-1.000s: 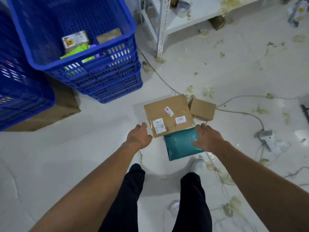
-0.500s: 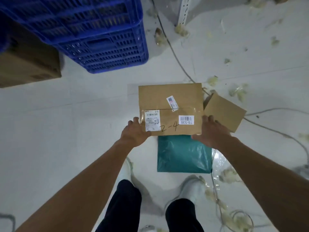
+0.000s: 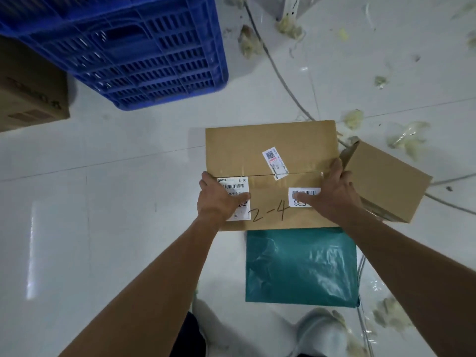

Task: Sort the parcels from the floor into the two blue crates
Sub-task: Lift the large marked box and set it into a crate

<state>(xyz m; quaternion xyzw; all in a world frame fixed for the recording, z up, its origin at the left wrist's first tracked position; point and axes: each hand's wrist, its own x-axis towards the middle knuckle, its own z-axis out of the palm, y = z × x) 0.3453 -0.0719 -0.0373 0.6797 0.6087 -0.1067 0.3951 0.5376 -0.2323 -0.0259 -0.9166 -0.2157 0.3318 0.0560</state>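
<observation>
A flat cardboard parcel [image 3: 270,150] marked "2-4" lies on the white floor at the centre. My left hand [image 3: 219,202] grips its left edge, thumb across the white shipping label. My right hand [image 3: 329,194] grips its right edge, thumb on the barcode sticker. A teal plastic mailer [image 3: 301,266] lies just below the parcel, near my feet. A smaller cardboard box [image 3: 386,179] sits tilted against the parcel's right side. One blue crate [image 3: 134,52] stands at the upper left; its inside is out of view.
A brown carton [image 3: 31,86] stands at the left edge beside the crate. A grey cable [image 3: 283,76] runs across the floor behind the parcels. Scraps of tape and plastic litter the floor on the right. A metal shelf leg [image 3: 291,9] stands at the top.
Both hands moved from hovering near the parcel's front corners to gripping its left and right edges. My view dropped closer to the floor, so the crate's inside went out of sight.
</observation>
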